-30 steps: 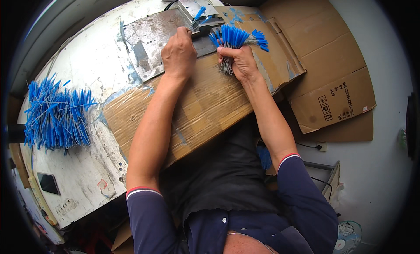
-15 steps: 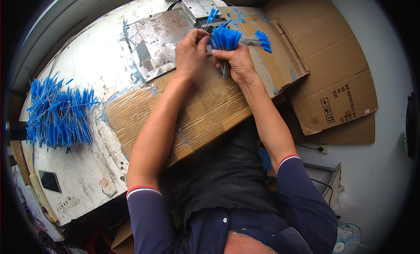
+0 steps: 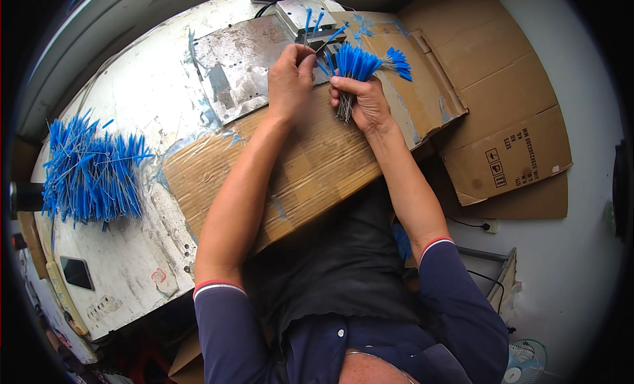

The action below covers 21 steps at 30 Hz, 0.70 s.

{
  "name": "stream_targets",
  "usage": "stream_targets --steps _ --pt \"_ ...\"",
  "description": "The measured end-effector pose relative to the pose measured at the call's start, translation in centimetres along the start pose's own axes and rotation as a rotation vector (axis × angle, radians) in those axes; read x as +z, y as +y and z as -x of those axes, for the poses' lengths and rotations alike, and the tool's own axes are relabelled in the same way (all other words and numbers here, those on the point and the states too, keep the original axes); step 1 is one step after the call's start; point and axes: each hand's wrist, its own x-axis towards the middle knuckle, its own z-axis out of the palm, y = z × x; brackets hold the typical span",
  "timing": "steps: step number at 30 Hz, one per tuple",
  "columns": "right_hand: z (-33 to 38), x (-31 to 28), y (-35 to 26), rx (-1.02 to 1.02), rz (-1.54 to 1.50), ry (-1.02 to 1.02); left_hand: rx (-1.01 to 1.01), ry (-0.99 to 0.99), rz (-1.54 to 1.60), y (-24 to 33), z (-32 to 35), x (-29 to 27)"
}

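The white worktable (image 3: 152,80) is carrying everything, with taped cardboard (image 3: 317,166) lying along its near right edge. A metal plate (image 3: 247,53) is resting toward the far edge; a heap of blue brushes (image 3: 92,172) is spreading along the left edge. A metal block (image 3: 297,15) is standing near the far edge. The right hand (image 3: 365,100) is clasping a bunch (image 3: 355,61) above the cardboard; keeping its wire ends even, without crushing bristles, is probably serving best. The left hand (image 3: 290,80) is pinching its fingers together; whether they are grasping anything, I cannot tell. Single brushes (image 3: 308,19) are rising beyond them; steady fingertips are likely helping there.
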Motion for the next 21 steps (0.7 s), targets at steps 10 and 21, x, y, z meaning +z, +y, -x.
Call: stream_targets --steps 10,21 --pt "-3.0 0.1 1.2 -0.255 0.316 0.261 0.045 0.318 -0.120 -0.1 -0.9 -1.0" --pt "-3.8 1.5 1.5 -0.233 0.398 0.363 0.138 0.400 -0.343 -1.3 -1.0 -1.1"
